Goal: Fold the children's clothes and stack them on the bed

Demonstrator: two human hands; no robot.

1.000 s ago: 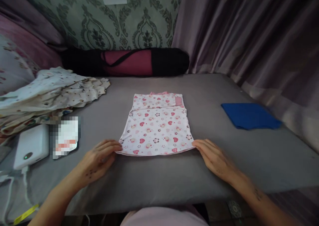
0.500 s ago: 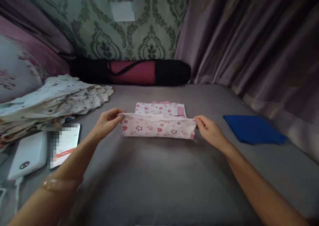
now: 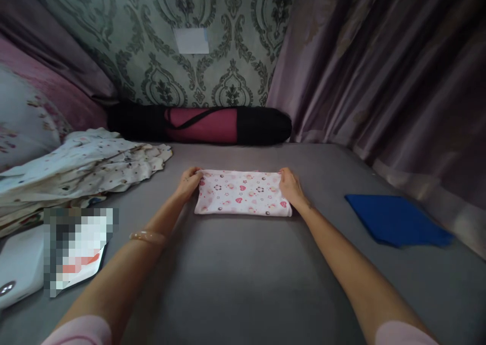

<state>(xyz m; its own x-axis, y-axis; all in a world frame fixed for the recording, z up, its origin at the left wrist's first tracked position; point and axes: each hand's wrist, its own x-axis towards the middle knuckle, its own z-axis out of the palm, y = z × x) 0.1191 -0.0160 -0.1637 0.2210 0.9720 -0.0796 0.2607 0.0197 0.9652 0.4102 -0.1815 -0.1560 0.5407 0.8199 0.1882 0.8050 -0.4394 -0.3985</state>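
A white garment (image 3: pixel 243 193) with pink hearts and small flowers lies folded into a flat rectangle in the middle of the grey bed surface (image 3: pixel 243 274). My left hand (image 3: pixel 189 183) pinches its far left corner, fingers closed on the cloth. At the far right corner, my right hand (image 3: pixel 290 185) grips the fabric the same way. Only a sliver of pink edging shows behind the top fold. A pale bangle (image 3: pixel 147 237) circles my left forearm.
A folded blue cloth (image 3: pixel 398 219) lies to the right. On the left are a rumpled dotted cloth (image 3: pixel 110 157), a white power bank (image 3: pixel 23 264) and a phone (image 3: pixel 81 264). A long black and red bag (image 3: pixel 205 124) rests along the wall, with curtains (image 3: pixel 360 71) at the right.
Both hands have carried the garment's near edge away from me and laid it over the far part, covering it. The hands are now closer together. The view has tilted up slightly.
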